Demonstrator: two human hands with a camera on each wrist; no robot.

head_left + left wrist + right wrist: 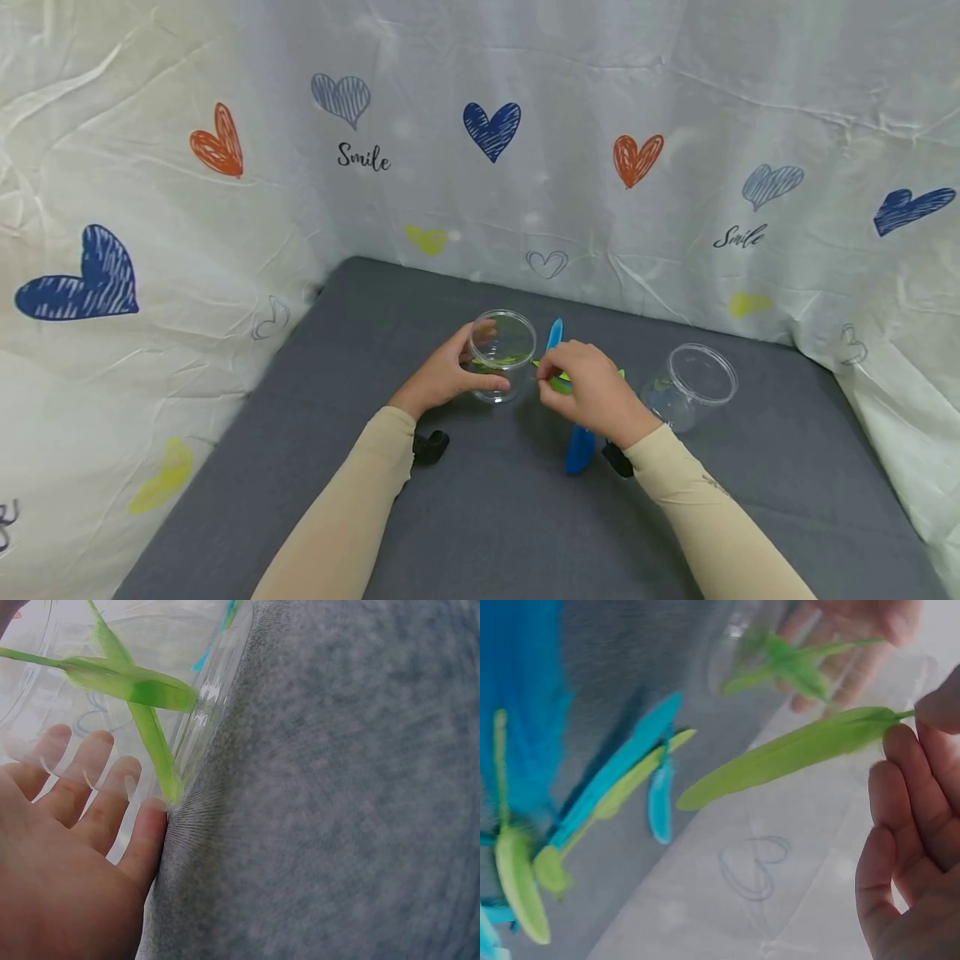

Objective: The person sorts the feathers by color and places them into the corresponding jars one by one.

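Observation:
My left hand [444, 375] grips a clear plastic jar [521, 377], with the thumb in front and the fingers round the far side. Through the jar's wall, two green feathers [154, 742] lie crossed inside it in the left wrist view. Just right of the jar, my right hand [592, 390] pinches another green feather [795, 760] by its quill. That feather's vane points away from the fingertips. Blue feathers [622, 765] and green ones [523, 885] lie on the table near the right hand, which partly hides them in the head view.
A second clear jar [705, 379] stands on the grey cloth-covered table [480, 533] to the right of my right hand. Behind the table and at its sides hangs a white curtain [562, 75] printed with hearts. Black straps [431, 447] show by the wrists.

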